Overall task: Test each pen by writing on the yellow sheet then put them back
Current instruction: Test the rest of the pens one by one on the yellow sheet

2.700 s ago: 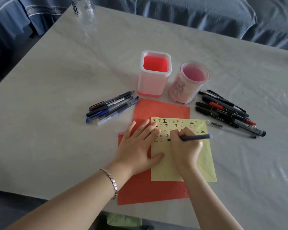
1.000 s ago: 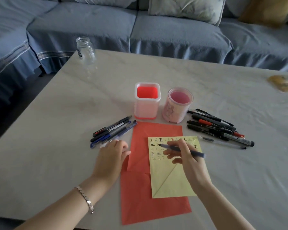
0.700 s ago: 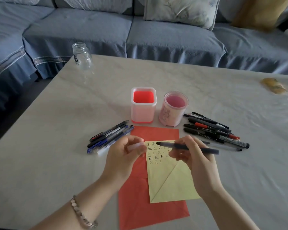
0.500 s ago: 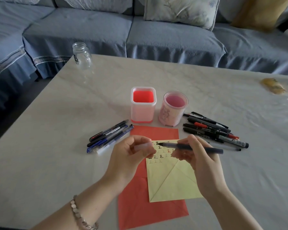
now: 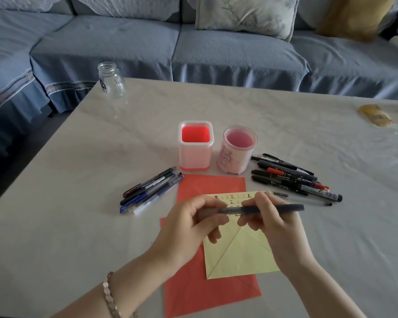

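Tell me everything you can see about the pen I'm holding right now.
The pen is slim, dark blue and plastic-looking, held roughly level above the yellow sheet. The right hand pinches its barrel; the left hand pinches a clear cap at its tip end. Whether the cap is fully on is unclear.

The desk point(image 5: 78, 203) carries a glass jar point(image 5: 111, 80) near its far left corner. Mid-desk stand a square holder point(image 5: 195, 145) and a round holder point(image 5: 238, 150). A red sheet point(image 5: 207, 292) lies before them, between the left pen group point(image 5: 151, 191) and the right pen group point(image 5: 292, 177).

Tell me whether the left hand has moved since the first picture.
Yes. The left hand has lifted off the yellow sheet it pressed flat and now pinches the cap at the tip of the pen, above the sheet.
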A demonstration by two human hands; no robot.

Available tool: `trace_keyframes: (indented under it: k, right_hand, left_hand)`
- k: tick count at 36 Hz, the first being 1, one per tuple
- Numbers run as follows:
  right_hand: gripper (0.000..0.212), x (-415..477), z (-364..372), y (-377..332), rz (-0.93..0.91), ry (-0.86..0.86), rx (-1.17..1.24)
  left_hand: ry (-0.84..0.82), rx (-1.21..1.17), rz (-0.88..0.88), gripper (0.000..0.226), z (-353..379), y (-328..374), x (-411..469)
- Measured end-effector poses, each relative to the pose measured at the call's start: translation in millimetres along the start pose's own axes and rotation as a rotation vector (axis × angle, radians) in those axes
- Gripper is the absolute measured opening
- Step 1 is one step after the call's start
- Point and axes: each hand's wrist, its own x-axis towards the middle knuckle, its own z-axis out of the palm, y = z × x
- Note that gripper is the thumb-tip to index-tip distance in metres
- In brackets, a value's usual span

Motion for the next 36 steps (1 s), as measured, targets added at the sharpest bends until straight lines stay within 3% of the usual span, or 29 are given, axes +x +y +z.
trace_keyframes:
  k: [3, 6, 10, 17, 19, 21, 23, 25, 27, 30, 34, 36]
  right_hand:
    - [0.035, 2.6, -3.8, 0.7, -0.013, 0.002, -0.002]
    - [0.027, 5.2, -8.9, 1.0, -0.057, -0.016, -0.015]
    - [0.024, 12.0, -19.9, 0.8, -0.118, -0.084, -0.064]
    - [0.024, 18.0, -40.4, -9.4, -0.169, -0.243, -0.143]
    - [0.021, 24.0, -43.6, -9.3, -0.136, -0.203, -0.172]
    - [0.025, 33.3, -47.6, -2.6, -0.080, -0.216, -0.232]
    - [0.018, 43.8, -54.2, 9.9, -0.041, -0.286, -0.407]
    - [0.004, 57.1, -69.0, 30.1, -0.039, -0.242, -0.700]
    - [0.018, 69.6, -86.2, 48.8, -0.074, -0.136, -1.016]
    - [0.030, 82.2, -99.8, 59.8, -0.133, -0.023, -1.191]
    - [0.034, 93.4, -108.7, 73.0, -0.122, -0.042, -1.434]
    - [0.032, 96.0, -112.5, 79.6, -0.113, -0.036, -1.458]
  left_hand:
    - [-0.089, 0.178, 0.047, 0.013, -0.2, 2.9, 0.0]
    - [-0.132, 0.177, 0.012, 0.011, 4.0, 5.9, 2.6]
    - [-0.187, -0.103, -0.219, 0.019, 14.0, 12.9, 11.1]
    - [-0.539, -0.537, -0.646, 0.016, 17.6, 16.4, 22.7]
    - [-0.455, -0.480, -0.652, 0.014, 22.5, 18.0, 26.4]
    - [-0.306, -0.240, -0.538, 0.012, 27.3, 17.2, 31.6]
    - [-0.153, -0.015, -0.399, 0.012, 27.5, 11.9, 37.3]
    - [0.012, 0.151, -0.308, 0.014, 21.2, 2.5, 41.9]
    - [0.169, 0.391, -0.206, 0.013, 9.4, -11.8, 44.4]
    - [0.364, 0.645, -0.084, 0.010, -17.8, -34.9, 44.2]
    - [0.481, 0.951, 0.033, 0.002, -53.6, -60.5, 37.7]
    - [0.465, 1.075, 0.083, 0.013, -64.4, -68.4, 33.7]
